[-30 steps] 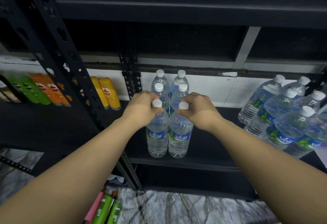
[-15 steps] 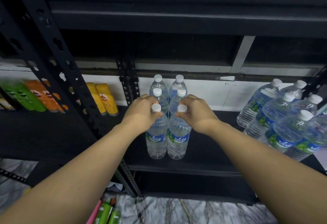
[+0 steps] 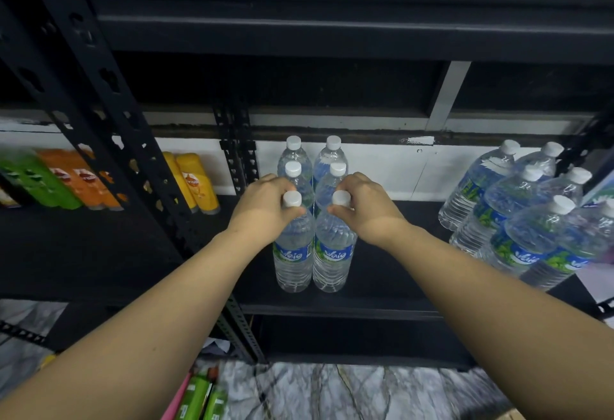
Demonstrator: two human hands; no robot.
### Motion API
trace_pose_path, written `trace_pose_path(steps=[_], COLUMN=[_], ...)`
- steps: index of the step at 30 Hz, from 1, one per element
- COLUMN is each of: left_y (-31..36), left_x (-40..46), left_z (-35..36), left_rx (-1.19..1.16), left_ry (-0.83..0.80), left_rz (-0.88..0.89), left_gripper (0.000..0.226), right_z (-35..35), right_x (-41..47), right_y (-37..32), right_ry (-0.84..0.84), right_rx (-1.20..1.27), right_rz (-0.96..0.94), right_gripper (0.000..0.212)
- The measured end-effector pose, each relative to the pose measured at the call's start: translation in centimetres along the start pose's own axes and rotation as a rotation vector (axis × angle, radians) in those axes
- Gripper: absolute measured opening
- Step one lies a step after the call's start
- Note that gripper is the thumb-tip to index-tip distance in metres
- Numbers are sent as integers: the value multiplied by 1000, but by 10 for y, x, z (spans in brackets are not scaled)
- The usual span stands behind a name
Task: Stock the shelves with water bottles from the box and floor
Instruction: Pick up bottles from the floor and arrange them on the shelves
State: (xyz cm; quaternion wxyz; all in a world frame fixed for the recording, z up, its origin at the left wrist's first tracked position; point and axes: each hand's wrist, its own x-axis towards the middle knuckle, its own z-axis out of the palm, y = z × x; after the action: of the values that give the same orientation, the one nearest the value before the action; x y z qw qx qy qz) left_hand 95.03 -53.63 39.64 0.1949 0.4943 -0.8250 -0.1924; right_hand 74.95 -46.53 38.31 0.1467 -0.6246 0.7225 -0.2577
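Note:
Two clear water bottles with white caps and blue labels stand side by side at the front of the black shelf (image 3: 382,300). My left hand (image 3: 265,208) grips the neck of the left front bottle (image 3: 292,260). My right hand (image 3: 365,207) grips the neck of the right front bottle (image 3: 332,260). Behind these two stand two more pairs of the same bottles (image 3: 312,160), in rows toward the wall.
A group of several water bottles (image 3: 525,213) stands on the same shelf at the right. Green, orange and yellow drink bottles (image 3: 196,180) fill the neighbouring shelf on the left. A black perforated upright (image 3: 109,94) separates the bays. Marble floor (image 3: 365,393) with green packs lies below.
Both hands stay on the two front bottles' necks. The bottles stand on the shelf in the same place; only the view has shifted slightly.

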Motion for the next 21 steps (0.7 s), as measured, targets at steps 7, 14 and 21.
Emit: trace_pose_path(steps=[7,14,21], left_y=[-2,12,56], left_x=[-3,-18,-65], left_z=[-4,2,44], left_rx=[-32,35,23], left_ry=[-20,213,152], left_rz=[11,302,417], left_gripper=[49,51,45], right_z=[-2,-10,-26], right_x=[-10,-41,-101], right_y=[-2,10,54], right_ry=[-1,160,191], right_rx=[-17,-27,-101], right_rz=[37,57,84], right_gripper=[38,66,61])
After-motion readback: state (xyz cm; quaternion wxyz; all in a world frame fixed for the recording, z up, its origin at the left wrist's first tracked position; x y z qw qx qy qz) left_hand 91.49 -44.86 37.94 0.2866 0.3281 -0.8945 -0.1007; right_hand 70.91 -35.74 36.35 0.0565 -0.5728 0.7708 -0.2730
